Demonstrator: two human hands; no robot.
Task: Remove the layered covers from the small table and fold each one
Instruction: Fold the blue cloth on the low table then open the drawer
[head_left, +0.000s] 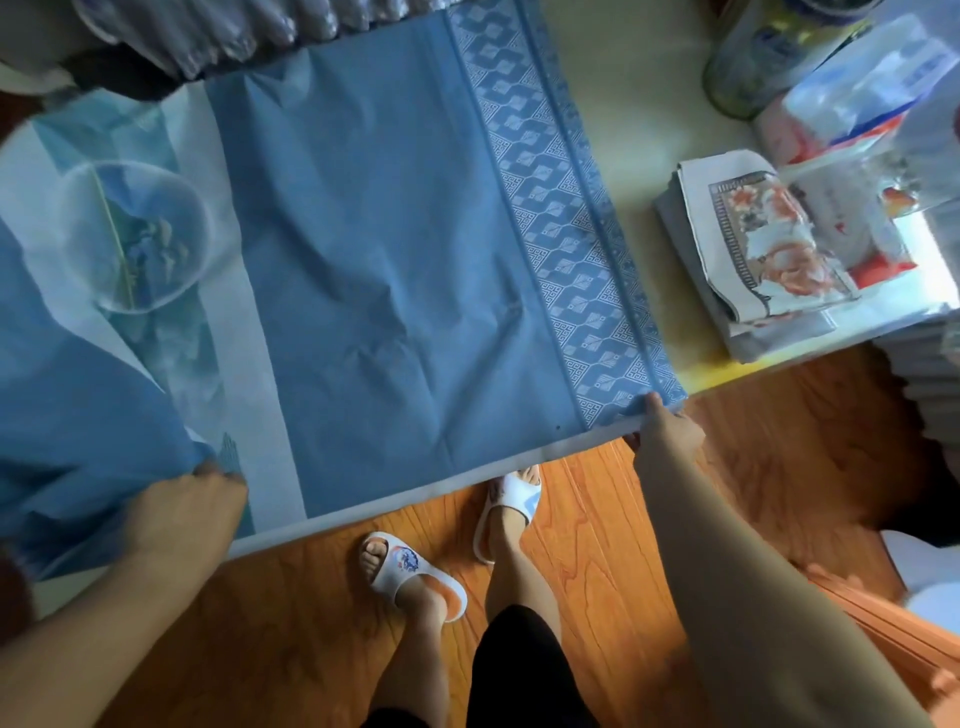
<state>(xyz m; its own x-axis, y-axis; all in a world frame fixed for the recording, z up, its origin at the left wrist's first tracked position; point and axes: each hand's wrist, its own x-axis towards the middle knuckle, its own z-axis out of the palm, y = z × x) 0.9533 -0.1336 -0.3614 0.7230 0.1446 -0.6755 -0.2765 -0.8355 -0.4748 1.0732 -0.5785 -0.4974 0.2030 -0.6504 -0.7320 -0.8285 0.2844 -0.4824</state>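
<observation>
Blue cover (395, 270) lies spread on the table (644, 104), its near edge pinched by the left hand (189, 506) and right hand (665, 423). Beyond the grips it looks thin, limp and creased (likely light), so corner holds suit.

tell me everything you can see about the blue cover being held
The blue cover looks like thin, creased fabric: plain blue in the middle, a pale geometric patterned band along its right side and a whitish near hem. It lies spread over the table. The left hand grips its near left part, where it bunches; the right hand pinches its near right corner.
</observation>
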